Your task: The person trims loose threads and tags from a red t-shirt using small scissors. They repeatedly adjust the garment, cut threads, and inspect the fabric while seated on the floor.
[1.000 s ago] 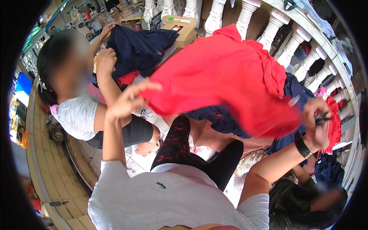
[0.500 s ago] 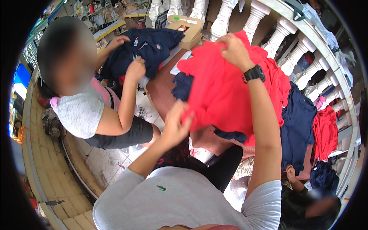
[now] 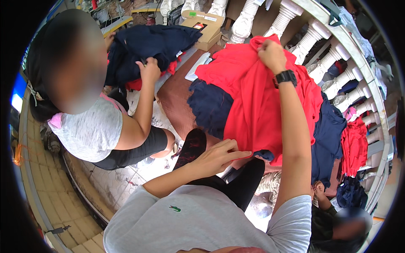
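A red knit garment [image 3: 257, 114] lies in front of me across a pile of red and navy cloth, bunched into long folds. My right hand [image 3: 272, 55], with a black watch on its wrist, grips the far part of it. Down at the near edge, my left hand [image 3: 223, 157] pinches the garment's hem between thumb and fingers. Navy cloth [image 3: 209, 109] with a ragged edge shows from under the red on the left. How many layers are in the pile cannot be made out.
At left a co-worker [image 3: 97, 126] handles navy garments [image 3: 152, 42] on the same brown-covered table [image 3: 177, 92]. A cardboard box [image 3: 206, 29] stands behind. White balusters [image 3: 274, 25] line the far side. At right are hanging navy cloth [image 3: 325, 139] and another person [image 3: 350, 227].
My left hand has moved down and right, drawing the garment's near edge along and uncovering more navy cloth. My right hand has shifted slightly right and down. The co-worker's navy garment has turned.
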{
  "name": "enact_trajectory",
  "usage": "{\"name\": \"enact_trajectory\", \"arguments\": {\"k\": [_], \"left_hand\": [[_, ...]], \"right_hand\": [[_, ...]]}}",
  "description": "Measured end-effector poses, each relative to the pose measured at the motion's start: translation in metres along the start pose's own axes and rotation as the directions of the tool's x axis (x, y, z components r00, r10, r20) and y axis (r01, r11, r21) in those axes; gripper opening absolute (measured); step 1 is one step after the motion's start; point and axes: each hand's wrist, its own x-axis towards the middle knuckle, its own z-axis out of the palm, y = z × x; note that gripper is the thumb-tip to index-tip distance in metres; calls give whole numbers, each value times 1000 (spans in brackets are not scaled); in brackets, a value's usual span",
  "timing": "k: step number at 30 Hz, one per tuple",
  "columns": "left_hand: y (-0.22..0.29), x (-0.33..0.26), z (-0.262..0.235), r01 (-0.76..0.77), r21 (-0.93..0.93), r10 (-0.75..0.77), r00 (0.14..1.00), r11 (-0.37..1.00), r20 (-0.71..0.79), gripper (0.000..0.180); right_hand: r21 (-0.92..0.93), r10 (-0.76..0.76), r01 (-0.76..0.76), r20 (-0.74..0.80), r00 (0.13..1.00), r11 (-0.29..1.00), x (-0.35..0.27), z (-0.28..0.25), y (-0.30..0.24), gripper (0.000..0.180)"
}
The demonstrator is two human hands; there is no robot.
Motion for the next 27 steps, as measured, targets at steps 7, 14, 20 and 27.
{"name": "enact_trajectory", "arguments": {"k": [7, 14, 20, 27], "left_hand": [[2, -6, -45, 65, 16, -61, 978, 998, -202, 58], [-10, -13, -50, 216, -21, -215, 947, 976, -240, 43], [-14, -12, -69, 255, -15, -242, 894, 967, -377, 40], [-20, 13, -98, 304, -193, -360, 809, 933, -464, 32]], "right_hand": [[191, 248, -195, -315, 916, 962, -36, -100, 90, 27], [583, -131, 4, 176, 976, 813, -95, -147, 90, 19], [392, -254, 56, 477, 841, 918, -146, -146, 80, 35], [220, -309, 290, 54, 950, 931, -131, -130, 104, 20]]}}
